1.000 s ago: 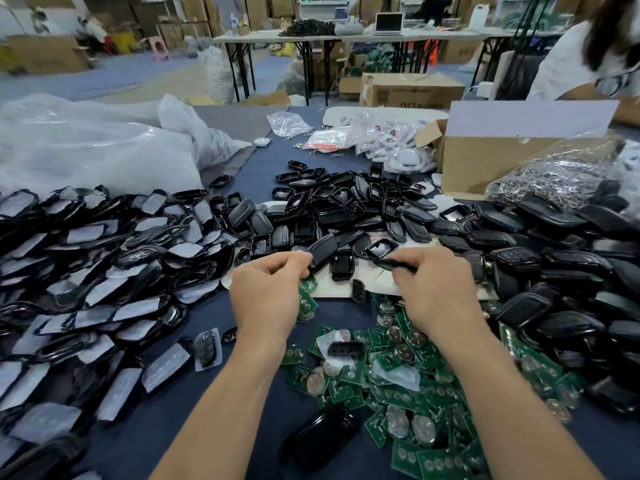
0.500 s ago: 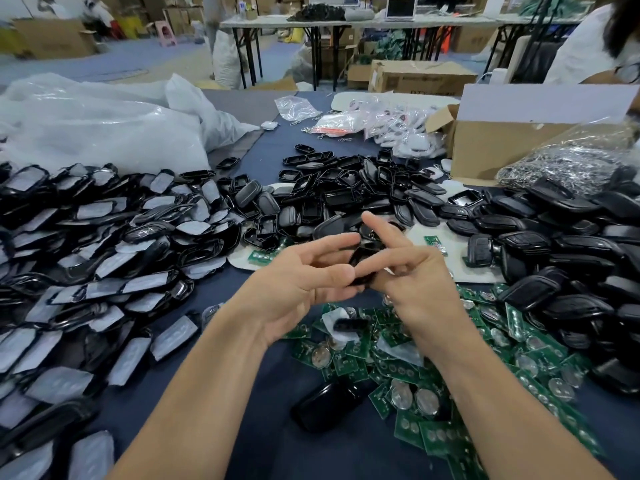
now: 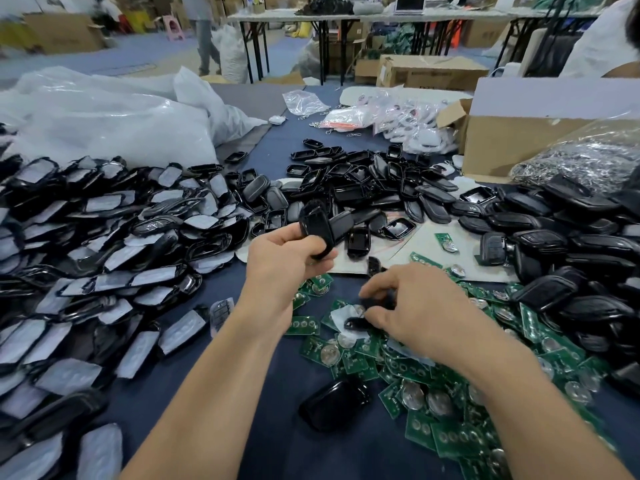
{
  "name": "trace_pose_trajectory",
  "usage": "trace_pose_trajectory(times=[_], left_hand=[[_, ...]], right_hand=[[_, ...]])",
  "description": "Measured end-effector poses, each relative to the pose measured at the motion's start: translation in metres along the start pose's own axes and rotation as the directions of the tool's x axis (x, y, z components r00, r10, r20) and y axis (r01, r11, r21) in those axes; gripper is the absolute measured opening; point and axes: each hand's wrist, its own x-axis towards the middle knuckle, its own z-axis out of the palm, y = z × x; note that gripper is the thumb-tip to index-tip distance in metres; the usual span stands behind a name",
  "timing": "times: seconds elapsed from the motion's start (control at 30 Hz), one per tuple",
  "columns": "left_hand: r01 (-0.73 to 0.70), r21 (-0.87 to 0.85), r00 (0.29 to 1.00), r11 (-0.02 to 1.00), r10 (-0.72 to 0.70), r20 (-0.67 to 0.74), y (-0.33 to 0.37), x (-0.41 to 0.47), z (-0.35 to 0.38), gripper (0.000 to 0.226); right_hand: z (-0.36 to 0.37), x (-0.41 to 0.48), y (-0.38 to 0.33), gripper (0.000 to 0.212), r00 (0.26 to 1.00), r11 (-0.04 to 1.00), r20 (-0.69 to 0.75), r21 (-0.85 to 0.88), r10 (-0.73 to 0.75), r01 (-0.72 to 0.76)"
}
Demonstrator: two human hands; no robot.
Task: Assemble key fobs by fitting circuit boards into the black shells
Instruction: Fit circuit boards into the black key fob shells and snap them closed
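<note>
A desk (image 3: pixel 242 393) draped in dark blue cloth carries everything. At far left slumps a crinkled white plastic sack (image 3: pixel 104 116). Before it spreads a heap of film-covered shells (image 3: pixel 104 258), glossy black under matte grey-white film. A brown cardboard box (image 3: pixel 512 147) stands far right, behind a mound of bare shells (image 3: pixel 571 271), rounded and shiny. Flat green circuit boards (image 3: pixel 443 403), each bearing a silver disc, lie scattered at near right, with one loose shell (image 3: pixel 332 403), smooth and oval, just beside them on the cloth. The left hand (image 3: pixel 280 268) is raised above the desk, its fingers (image 3: pixel 311 251) curled tight around a black shell (image 3: pixel 317 226) that juts tilted out of the fist. The right hand (image 3: pixel 419 317) is low over the circuit boards, fingers bent, thumb and forefinger pinching a small dark piece (image 3: pixel 379 302) too blurred to identify. Half a second ago both hands met in the middle around the shell. Now they are apart: the left has kept the shell, and the right has dropped to the boards.
</note>
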Motion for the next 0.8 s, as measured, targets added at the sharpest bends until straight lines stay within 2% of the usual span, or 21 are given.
trace_pose_trajectory(times=[0.07, 0.2, 0.33, 0.4, 0.5, 0.57, 0.63, 0.7, 0.8], left_hand=[[-0.016, 0.006, 0.999, 1.000, 0.016, -0.033, 0.000, -0.001, 0.002, 0.022], [-0.030, 0.013, 0.999, 0.999, 0.031, -0.032, 0.000, -0.002, 0.007, 0.064], [-0.035, 0.067, 0.999, 0.997, 0.035, 0.006, -0.004, -0.004, 0.009, 0.085], [-0.017, 0.091, 0.999, 0.996, 0.015, 0.031, -0.006, -0.004, 0.009, 0.084], [-0.007, 0.117, 0.997, 0.993, -0.003, 0.081, -0.006, -0.004, 0.010, 0.066], [0.000, 0.120, 0.994, 0.993, -0.013, 0.107, -0.005, -0.004, 0.012, 0.060], [0.008, 0.111, 0.992, 0.994, -0.023, 0.126, -0.006, -0.004, 0.014, 0.057], [0.020, 0.103, 0.989, 0.994, -0.035, 0.146, -0.007, -0.004, 0.015, 0.054], [0.009, 0.113, 0.984, 0.994, -0.029, 0.178, -0.008, -0.004, 0.014, 0.048]], right_hand=[[0.000, -0.003, -0.003, 0.009, 1.000, 0.999, -0.015, -0.035, 0.001, -0.001], [-0.006, -0.004, -0.003, 0.021, 0.998, 0.992, -0.029, 0.114, 0.048, -0.044], [-0.013, -0.003, 0.003, 0.025, 0.965, 0.954, -0.241, 0.299, 0.108, -0.032], [-0.013, -0.001, 0.007, 0.023, 0.934, 0.877, -0.318, 0.480, 0.165, 0.008], [-0.012, 0.002, 0.006, 0.019, 0.895, 0.668, -0.361, 0.737, 0.261, 0.102], [-0.012, 0.003, 0.004, 0.020, 0.888, 0.550, -0.324, 0.829, 0.327, 0.100], [-0.011, 0.003, 0.002, 0.022, 0.910, 0.460, -0.251, 0.884, 0.330, 0.077], [-0.009, 0.003, -0.001, 0.026, 0.938, 0.422, -0.195, 0.904, 0.285, 0.060], [-0.005, 0.003, -0.001, 0.023, 0.954, 0.440, -0.170, 0.897, 0.248, 0.045]])
